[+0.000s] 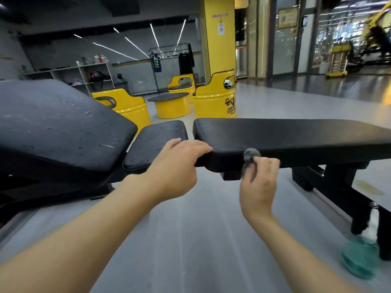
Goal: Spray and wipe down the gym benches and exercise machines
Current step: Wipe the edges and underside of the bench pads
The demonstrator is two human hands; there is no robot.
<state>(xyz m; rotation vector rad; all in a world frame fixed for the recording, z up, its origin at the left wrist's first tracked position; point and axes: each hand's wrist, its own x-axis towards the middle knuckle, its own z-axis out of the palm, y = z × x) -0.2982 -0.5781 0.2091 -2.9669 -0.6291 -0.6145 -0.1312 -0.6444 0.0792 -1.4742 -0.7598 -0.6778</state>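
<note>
Left of the flat black padded bench stands a scuffed black adjustable bench. The left hand, fingers loosely extended and grasping nothing, rests on the flat bench's near-left corner. The right hand pinches a crumpled grey cloth against that bench's near side edge. A blurred teal bottle, probably the sprayer, stands by its right leg. Good practice: brace with the left hand and wipe in long, overlapping strokes.
</note>
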